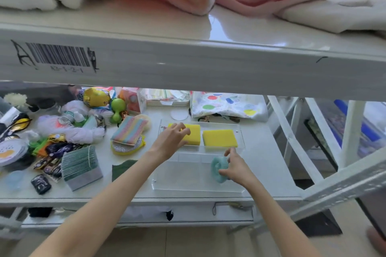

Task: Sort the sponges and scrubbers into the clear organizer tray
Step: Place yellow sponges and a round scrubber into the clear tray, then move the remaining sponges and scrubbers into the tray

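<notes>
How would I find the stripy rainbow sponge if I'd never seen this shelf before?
Start at the clear organizer tray in the middle of the lower shelf, where two yellow sponges lie. Look just left of the tray: the rainbow sponge leans on a silvery scrubber with a yellow rim. It is the only thing with pastel stripes of pink, yellow, green and blue.

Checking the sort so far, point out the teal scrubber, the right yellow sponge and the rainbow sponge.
Teal scrubber [218,168]: head view, its round face.
Right yellow sponge [219,137]: head view, top centre.
Rainbow sponge [129,130]: head view, striped top.
</notes>
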